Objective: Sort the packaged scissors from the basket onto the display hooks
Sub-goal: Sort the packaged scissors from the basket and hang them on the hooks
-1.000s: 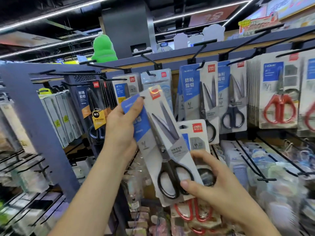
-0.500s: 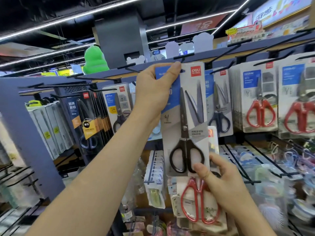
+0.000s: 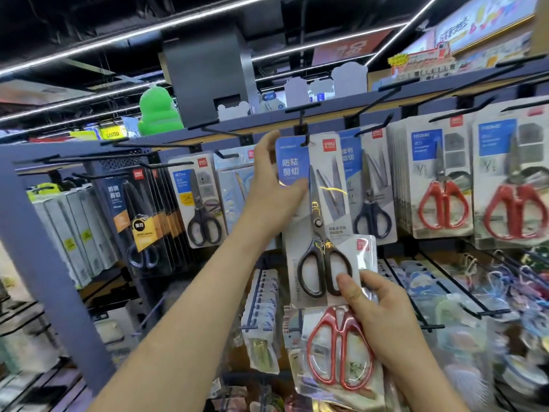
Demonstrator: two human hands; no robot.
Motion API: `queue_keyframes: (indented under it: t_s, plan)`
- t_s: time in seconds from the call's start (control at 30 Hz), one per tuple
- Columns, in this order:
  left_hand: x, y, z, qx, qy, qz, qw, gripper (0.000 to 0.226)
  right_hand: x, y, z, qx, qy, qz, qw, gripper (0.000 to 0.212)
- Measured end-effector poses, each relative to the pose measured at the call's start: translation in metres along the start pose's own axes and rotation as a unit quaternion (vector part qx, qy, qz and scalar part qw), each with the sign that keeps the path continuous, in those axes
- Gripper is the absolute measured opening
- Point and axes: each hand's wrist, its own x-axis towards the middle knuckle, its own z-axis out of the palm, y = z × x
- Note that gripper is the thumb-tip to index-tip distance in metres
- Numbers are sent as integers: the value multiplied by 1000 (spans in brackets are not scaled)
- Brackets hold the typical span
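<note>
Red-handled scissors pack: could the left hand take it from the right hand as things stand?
Probably not yet. The left hand pinches the black-handled pack up at the hook, so it must let go first. The way down to the red-handled pack in the right hand looks open.

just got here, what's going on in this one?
A person is stocking a shop rack of scissors. The left hand pinches the top of a black-handled scissors pack, whose top edge is right at a display hook; it looks threaded on, but I can't be sure. The right hand steadies that pack's lower end with the thumb while holding a red-handled scissors pack, not yet hung. Matching red ones hang further right.
</note>
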Motion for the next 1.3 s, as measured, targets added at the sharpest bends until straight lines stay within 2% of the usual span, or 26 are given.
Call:
queue_keyframes:
  t_s: [0.07,0.13,0.2,0.3,0.5,0.6,0.7,0.77,0.83,0.9,1.03,1.3]
  plan:
    - [-18,-12,-2,-13,-4,11,1000,79,2,3,-4,3,18,9,1000,39]
    - [-23,-19,2,-18,30,-3,999,74,4,5,-12,-25,54,-4,998,37]
    - [-17,-21,7,-1,55,4,998,67,4,3,-26,-61,95,-23,993,21]
    - [-8,-27,12,78,72,27,994,61,4,-4,-50,-112,144,-51,982,26]
    - [-11,-36,18,172,88,65,979,57,0,-21,-63,-81,146,-119,979,24]
    - [-19,-34,20,225,106,76,966,63,-3,-23,-58,-28,109,-121,986,49]
    - [-34,-21,17,261,157,153,940,54,-6,-30,-56,8,55,-122,991,67]
    - [-45,-2,20,183,92,143,968,39,-5,-35,-54,-14,15,-128,992,69]
    - [-52,12,27,79,-23,60,995,35,-5,-37,-51,-33,-25,-132,990,71]
    - [-53,15,30,5,-59,-8,998,32,-5,-42,-47,-19,-51,-127,990,75]
    - [-53,12,23,-126,-23,-94,987,20,-6,-48,-38,-11,-72,-117,990,74]
    - [-58,3,25,-185,85,-118,972,19,-19,-48,-43,28,-64,-76,995,56]
